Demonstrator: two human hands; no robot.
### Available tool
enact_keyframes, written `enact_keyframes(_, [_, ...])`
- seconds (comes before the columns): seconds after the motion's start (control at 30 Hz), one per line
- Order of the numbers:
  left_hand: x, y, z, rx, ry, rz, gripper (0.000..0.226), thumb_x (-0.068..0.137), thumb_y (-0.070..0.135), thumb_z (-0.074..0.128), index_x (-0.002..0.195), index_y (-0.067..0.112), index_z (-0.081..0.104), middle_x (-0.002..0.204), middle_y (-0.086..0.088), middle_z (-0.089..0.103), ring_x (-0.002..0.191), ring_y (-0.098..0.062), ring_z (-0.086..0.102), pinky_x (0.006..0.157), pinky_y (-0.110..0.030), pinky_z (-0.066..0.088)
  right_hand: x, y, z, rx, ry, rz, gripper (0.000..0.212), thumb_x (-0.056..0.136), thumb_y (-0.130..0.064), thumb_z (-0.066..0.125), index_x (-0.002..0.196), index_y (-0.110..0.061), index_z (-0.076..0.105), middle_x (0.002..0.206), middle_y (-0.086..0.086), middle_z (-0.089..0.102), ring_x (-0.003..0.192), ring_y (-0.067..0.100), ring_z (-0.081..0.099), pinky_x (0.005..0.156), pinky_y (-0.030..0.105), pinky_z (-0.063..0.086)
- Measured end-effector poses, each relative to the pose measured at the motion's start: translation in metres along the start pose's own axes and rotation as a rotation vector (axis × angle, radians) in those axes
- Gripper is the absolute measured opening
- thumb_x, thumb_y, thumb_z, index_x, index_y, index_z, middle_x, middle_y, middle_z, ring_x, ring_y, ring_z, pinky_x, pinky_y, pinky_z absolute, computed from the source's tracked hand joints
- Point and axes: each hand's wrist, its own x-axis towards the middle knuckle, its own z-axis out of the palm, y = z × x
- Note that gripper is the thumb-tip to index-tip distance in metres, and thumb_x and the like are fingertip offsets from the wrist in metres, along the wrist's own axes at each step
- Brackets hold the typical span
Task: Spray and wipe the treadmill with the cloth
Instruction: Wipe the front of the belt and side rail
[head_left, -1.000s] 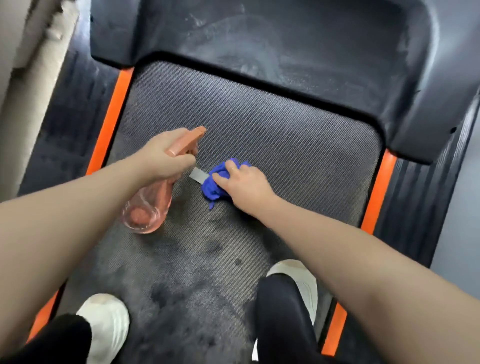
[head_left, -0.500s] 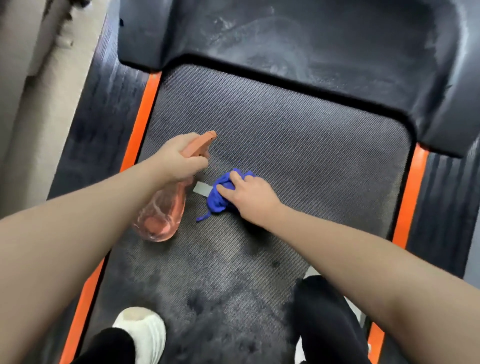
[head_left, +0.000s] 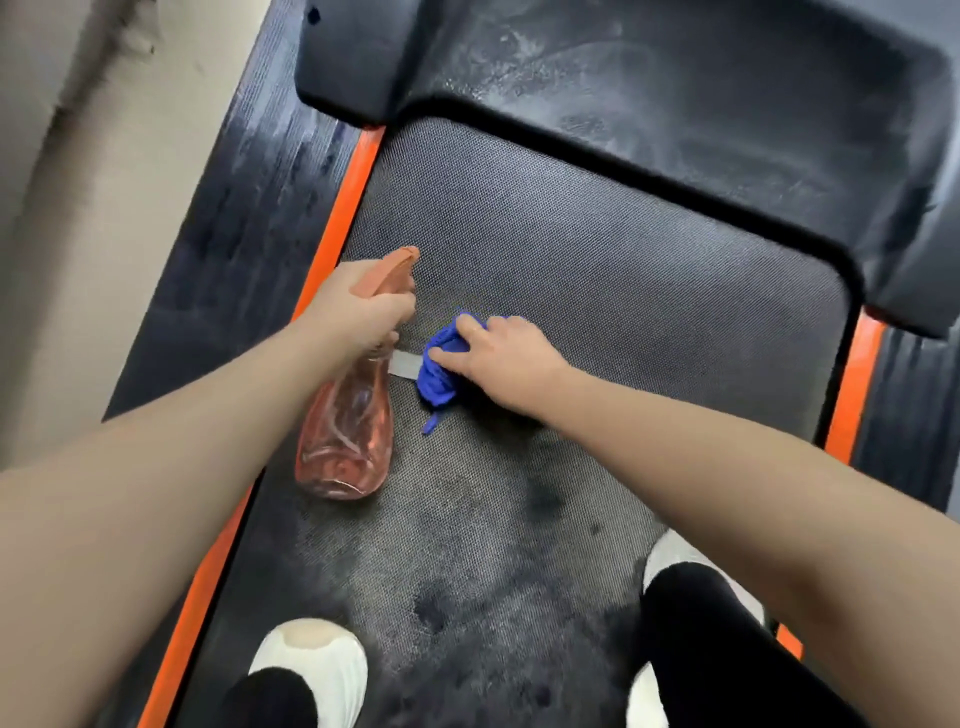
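My left hand (head_left: 358, 312) grips the neck of a clear orange spray bottle (head_left: 345, 426), its nozzle pointing forward over the grey treadmill belt (head_left: 597, 270). Just to the right, my right hand (head_left: 501, 358) holds a bunched blue cloth (head_left: 439, 369) down on the belt, over a pale grey strip (head_left: 405, 364). Dark wet patches mark the belt nearer my feet.
Orange strips (head_left: 337, 223) and black ribbed side rails (head_left: 223, 249) border the belt. The dusty black motor cover (head_left: 675, 93) spans the front end. My two white shoes (head_left: 311, 660) stand on the belt. A beige wall (head_left: 67, 182) lies to the left.
The camera view has swung and tilted, so the treadmill now runs diagonally. Both hands keep their holds; the cloth stays by the pale strip, shifted slightly.
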Motion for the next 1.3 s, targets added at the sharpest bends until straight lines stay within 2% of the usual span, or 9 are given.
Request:
enact_keyframes(0.23, [0.009, -0.01, -0.025, -0.049, 0.003, 0.046, 0.023, 0.082, 0.003, 0.056, 0.081, 0.025, 0.062, 0.092, -0.007, 0.062, 0.082, -0.015, 0.059, 0.063, -0.026, 0.053, 0.052, 0.033, -0.022, 0.277, 0.091, 0.682, 0.042, 0.094, -0.018, 0.04, 0.135, -0.028, 0.04, 0.131, 0.014, 0.037, 0.106, 0.036, 0.051, 0.085, 0.042, 0.042])
enact_keyframes(0.37, [0.006, -0.011, -0.036, -0.169, 0.008, 0.036, 0.027, 0.06, 0.011, 0.054, 0.081, 0.026, 0.061, 0.084, -0.006, 0.059, 0.082, -0.019, 0.056, 0.06, -0.026, 0.047, 0.042, -0.026, -0.017, 0.219, 0.005, 0.378, 0.049, 0.094, -0.019, 0.04, 0.14, -0.03, 0.033, 0.131, 0.012, 0.036, 0.103, 0.035, 0.052, 0.079, 0.041, 0.044])
enact_keyframes(0.47, [0.007, -0.013, -0.044, -0.211, -0.024, 0.017, 0.036, 0.066, 0.003, 0.053, 0.093, 0.027, 0.061, 0.078, 0.002, 0.06, 0.083, -0.019, 0.057, 0.055, -0.021, 0.046, 0.038, -0.039, -0.015, 0.149, -0.024, 0.137, 0.05, 0.096, -0.02, 0.036, 0.143, -0.035, 0.027, 0.135, 0.012, 0.034, 0.106, 0.033, 0.051, 0.079, 0.04, 0.043])
enact_keyframes(0.67, [0.01, -0.029, -0.069, -0.156, -0.037, -0.001, 0.033, 0.058, 0.007, 0.047, 0.08, 0.022, 0.065, 0.077, 0.003, 0.066, 0.074, -0.007, 0.062, 0.062, -0.022, 0.049, 0.095, -0.025, -0.03, 0.25, 0.139, 0.633, 0.046, 0.096, -0.021, 0.036, 0.14, -0.032, 0.034, 0.137, 0.014, 0.034, 0.107, 0.034, 0.051, 0.083, 0.042, 0.043])
enact_keyframes(0.73, [0.005, -0.036, -0.072, -0.18, -0.029, -0.012, 0.033, 0.059, 0.005, 0.047, 0.08, 0.023, 0.065, 0.077, 0.002, 0.066, 0.071, -0.006, 0.061, 0.057, -0.018, 0.047, 0.096, -0.037, -0.029, 0.256, 0.151, 0.643, 0.046, 0.096, -0.02, 0.036, 0.141, -0.031, 0.034, 0.136, 0.014, 0.034, 0.106, 0.035, 0.051, 0.082, 0.041, 0.043])
enact_keyframes(0.87, [-0.001, -0.039, -0.071, -0.289, 0.01, -0.04, 0.031, 0.072, -0.008, 0.045, 0.076, 0.018, 0.062, 0.07, 0.001, 0.064, 0.069, -0.012, 0.059, 0.048, -0.014, 0.044, 0.066, -0.062, -0.016, 0.122, 0.044, 0.163, 0.047, 0.095, -0.02, 0.035, 0.141, -0.03, 0.034, 0.13, 0.015, 0.039, 0.102, 0.033, 0.052, 0.077, 0.04, 0.044])
enact_keyframes(0.97, [-0.001, -0.039, -0.074, -0.287, 0.019, -0.056, 0.031, 0.057, 0.004, 0.045, 0.077, 0.019, 0.063, 0.072, 0.002, 0.064, 0.077, -0.017, 0.058, 0.057, -0.022, 0.043, 0.067, -0.046, -0.021, -0.124, 0.041, -0.121, 0.049, 0.088, -0.021, 0.028, 0.129, -0.034, 0.05, 0.113, 0.011, 0.056, 0.082, 0.028, 0.06, 0.063, 0.033, 0.045])
enact_keyframes(1.13, [-0.007, -0.045, -0.076, -0.248, 0.037, -0.052, 0.033, 0.054, 0.009, 0.045, 0.077, 0.02, 0.065, 0.074, 0.004, 0.067, 0.082, -0.014, 0.06, 0.063, -0.023, 0.043, 0.078, -0.023, -0.037, 0.146, 0.049, 0.582, 0.043, 0.096, -0.02, 0.037, 0.138, -0.029, 0.036, 0.126, 0.016, 0.042, 0.102, 0.035, 0.053, 0.08, 0.041, 0.042])
enact_keyframes(1.3, [-0.025, -0.059, -0.093, -0.445, 0.255, -0.078, 0.031, 0.073, -0.007, 0.046, 0.078, 0.017, 0.065, 0.071, 0.0, 0.063, 0.076, -0.017, 0.061, 0.056, -0.021, 0.047, 0.08, -0.025, -0.059, 0.389, -0.04, 0.587, 0.046, 0.093, -0.013, 0.038, 0.134, -0.033, 0.041, 0.124, 0.011, 0.038, 0.106, 0.037, 0.052, 0.082, 0.041, 0.042])
